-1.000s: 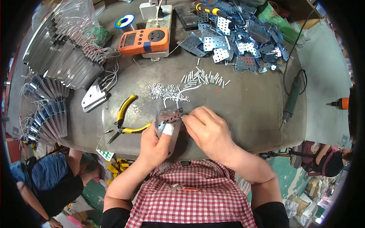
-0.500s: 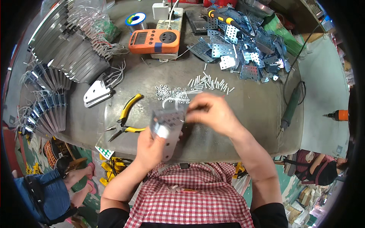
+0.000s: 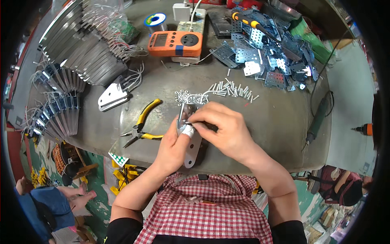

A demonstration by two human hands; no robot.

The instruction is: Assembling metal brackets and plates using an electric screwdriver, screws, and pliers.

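My left hand (image 3: 172, 147) is closed around a silver metal bracket (image 3: 192, 153) near the table's front edge. White wrapping covers its thumb. The bracket's long flat side, with a few round holes, slants down toward my apron, while a perforated part faces up at its far end. A white wire comes off that end. Thumb and fingers of my right hand (image 3: 228, 129) pinch together at this perforated part; what is between them is too small to name. Just beyond the bracket lie a pile of small nuts (image 3: 183, 97) and a pile of silver screws (image 3: 233, 88).
Left of my hands lie yellow-handled pliers (image 3: 143, 118) and a white metal part (image 3: 113, 96) with wires. Stacked metal parts (image 3: 83, 44) fill the far left. An orange multimeter (image 3: 175, 43), a heap of perforated plates (image 3: 264, 55) and a soldering iron (image 3: 316, 122) are farther out.
My right hand has come in to the bracket's perforated part, its fingers now pinched there. The bracket has tilted in my left hand. The whole view has shifted slightly.
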